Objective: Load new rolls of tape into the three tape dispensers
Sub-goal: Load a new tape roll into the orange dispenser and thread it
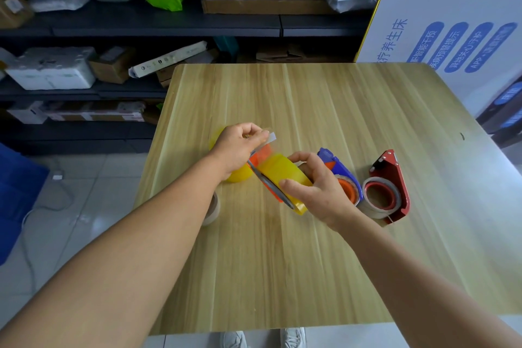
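Over the middle of the table [282, 277], the right hand [319, 186] wraps around a yellow tape roll [282, 171] that sits in an orange dispenser [265, 175], fingers curled on the roll and thumb on the near edge. The left hand [237, 144] pinches the loose tape end [271, 137] between thumb and fingers and holds it up and away from the roll. I think the step now is pulling the tape out and leading it to the front of the dispenser. To do it well, the pull should be slow and straight, so the tape does not twist or stick to itself, while the right hand keeps the roll from slipping off.

Just beside the right hand lies a blue dispenser [339, 175] with a roll in it. Next to that lies a red dispenser [391, 186] with a pale roll [380, 195]. Another yellow roll [238, 175] sits on the table under the left wrist. A whitish roll [213, 207] peeks out by the left forearm at the table's edge.
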Motion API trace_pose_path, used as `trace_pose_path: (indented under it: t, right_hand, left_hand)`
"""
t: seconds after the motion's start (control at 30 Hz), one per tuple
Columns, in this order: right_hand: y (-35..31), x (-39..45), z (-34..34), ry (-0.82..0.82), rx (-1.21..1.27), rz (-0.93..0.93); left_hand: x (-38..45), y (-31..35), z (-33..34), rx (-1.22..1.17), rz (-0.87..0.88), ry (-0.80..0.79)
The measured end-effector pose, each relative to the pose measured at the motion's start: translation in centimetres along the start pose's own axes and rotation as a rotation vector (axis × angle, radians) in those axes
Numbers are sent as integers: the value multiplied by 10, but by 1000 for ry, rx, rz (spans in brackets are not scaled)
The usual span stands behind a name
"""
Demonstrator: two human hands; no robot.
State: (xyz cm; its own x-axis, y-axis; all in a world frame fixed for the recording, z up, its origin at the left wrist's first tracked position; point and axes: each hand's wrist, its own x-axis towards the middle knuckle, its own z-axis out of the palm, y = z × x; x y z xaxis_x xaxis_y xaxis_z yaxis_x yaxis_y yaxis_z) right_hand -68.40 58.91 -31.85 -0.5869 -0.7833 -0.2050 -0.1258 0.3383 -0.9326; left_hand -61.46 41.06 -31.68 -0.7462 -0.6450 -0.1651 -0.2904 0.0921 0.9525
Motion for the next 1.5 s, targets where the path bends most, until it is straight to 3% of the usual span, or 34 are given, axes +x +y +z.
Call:
trace_pose_path:
  t: [0.17,0.27,0.47,0.67,0.87,1.13,1.37,1.5]
  right_hand:
    - [-2,3,5,-97,-51,101]
    - [-5,8,10,-62,-89,157]
    - [-13,12,13,-85,-198,120]
    - [-15,13,15,-113,-182,134]
    - [-11,15,23,-38,-189,120]
    - [-14,21,27,113,-35,194]
    - [-13,21,28,160,5,207]
    - [-13,17,29,156,-2,219]
  left_hand:
    - [-3,-3,3,38,28,51]
    - [-5,-4,6,55,55,121]
    - [-8,-8,6,111,92,275]
    - [-8,-8,4,166,121,309]
    - [-9,7,8,69,164,130]
    - [-12,12,3,-78,55,-120]
    - [-15,6,-5,241,87,-212]
    - [-16,6,-7,307,129,-226]
